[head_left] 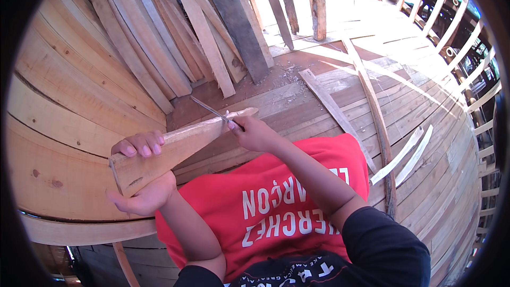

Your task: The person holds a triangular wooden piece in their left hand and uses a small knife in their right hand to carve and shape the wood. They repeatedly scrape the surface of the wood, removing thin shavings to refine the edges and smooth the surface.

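A tapered piece of wood (175,153) slants in front of me, its broad squared end at the left and its narrow rounded end at the upper right. My left hand (149,195) grips the broad end, with fingers over the top edge and the palm beneath. Near the narrow end, my right hand (254,134) is closed around the dark handle of a knife (211,109). The thin blade crosses the wood's upper edge and points up to the left. A small pale curl, perhaps a shaving, shows by the blade.
A red cloth (212,196) with white lettering covers my lap. Several planks (154,32) lean against the curved wooden wall (58,143). Long strips (370,101) and two pale curved pieces (398,155) lie on the board floor (441,191). Wood chips lie farther off; upright ribs line the right.
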`<state>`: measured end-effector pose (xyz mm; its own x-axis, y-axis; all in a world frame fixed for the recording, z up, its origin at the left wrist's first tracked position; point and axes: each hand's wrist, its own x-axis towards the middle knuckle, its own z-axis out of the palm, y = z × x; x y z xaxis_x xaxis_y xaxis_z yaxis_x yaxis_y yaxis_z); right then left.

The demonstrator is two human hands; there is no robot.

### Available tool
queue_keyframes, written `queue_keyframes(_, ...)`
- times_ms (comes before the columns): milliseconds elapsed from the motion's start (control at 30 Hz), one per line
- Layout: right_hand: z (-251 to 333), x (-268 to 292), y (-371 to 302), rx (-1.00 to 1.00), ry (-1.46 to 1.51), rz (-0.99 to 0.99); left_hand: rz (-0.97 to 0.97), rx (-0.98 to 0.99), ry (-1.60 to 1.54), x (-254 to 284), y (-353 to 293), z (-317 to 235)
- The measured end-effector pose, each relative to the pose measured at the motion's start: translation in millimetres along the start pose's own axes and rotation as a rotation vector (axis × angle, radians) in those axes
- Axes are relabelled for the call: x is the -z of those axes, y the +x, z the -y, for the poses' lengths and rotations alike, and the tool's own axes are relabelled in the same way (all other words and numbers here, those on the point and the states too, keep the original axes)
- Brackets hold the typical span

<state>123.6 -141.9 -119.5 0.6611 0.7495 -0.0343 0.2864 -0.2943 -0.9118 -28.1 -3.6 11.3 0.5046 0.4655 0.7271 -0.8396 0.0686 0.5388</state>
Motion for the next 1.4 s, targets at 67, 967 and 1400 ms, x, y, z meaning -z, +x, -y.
queue_keyframes(67,-21,-8,5,-0.131,-0.071,-0.062,-0.029,0.035,-0.016,10,2,0)
queue_keyframes(967,34,-44,-12,-0.126,-0.071,-0.240,-0.285,-0.024,0.061,-4,-9,4)
queue_keyframes(1400,-45,-38,16,-0.250,-0.049,-0.336,-0.232,-0.027,0.072,-24,-11,8)
